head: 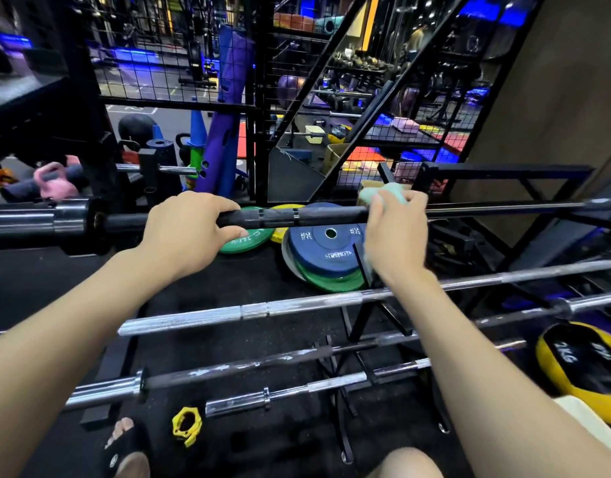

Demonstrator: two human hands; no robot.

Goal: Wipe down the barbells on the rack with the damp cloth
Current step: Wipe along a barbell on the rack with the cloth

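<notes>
Black barbell (324, 215), scuffed | left hand (187, 232) grips | right hand (393, 232) wraps mint cloth (383, 194)

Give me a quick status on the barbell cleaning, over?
Left hand grips the top black barbell. Right hand holds the cloth round its shaft. Nothing in the way.

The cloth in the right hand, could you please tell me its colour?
Pale mint green cloth, head view.
</notes>
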